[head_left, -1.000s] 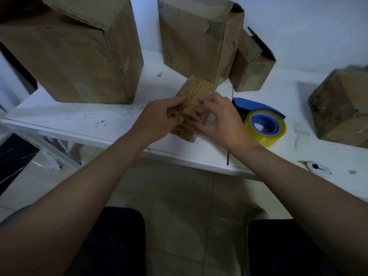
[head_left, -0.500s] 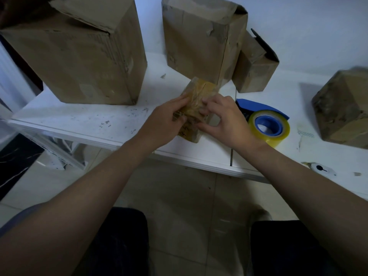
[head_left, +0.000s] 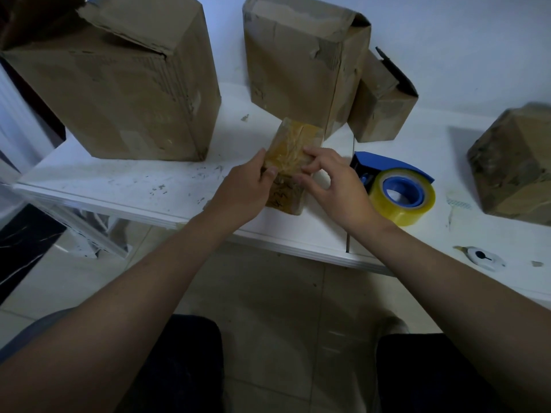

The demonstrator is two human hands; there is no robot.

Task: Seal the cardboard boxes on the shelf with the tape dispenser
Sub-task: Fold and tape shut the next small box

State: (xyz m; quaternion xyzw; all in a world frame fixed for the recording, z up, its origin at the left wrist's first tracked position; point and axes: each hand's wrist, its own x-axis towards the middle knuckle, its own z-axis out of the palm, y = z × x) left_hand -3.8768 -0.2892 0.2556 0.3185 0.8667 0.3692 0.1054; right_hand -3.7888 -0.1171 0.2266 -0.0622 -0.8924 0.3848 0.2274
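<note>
A small cardboard box, its top covered in yellowish tape, stands near the front edge of the white shelf. My left hand grips its left side with the thumb on the front face. My right hand rests on its right side, fingertips pressing on the taped top. The blue tape dispenser, with a roll of yellowish tape, lies on the shelf just right of my right hand, held by neither hand.
A large cardboard box stands at the left, a tall one behind the small box, a smaller one leaning beside it, and another at far right. A small white disc lies at the front right.
The small box has been turned a little more upright between my hands, and my right fingers have slid up onto its taped top. The dispenser has not moved.
</note>
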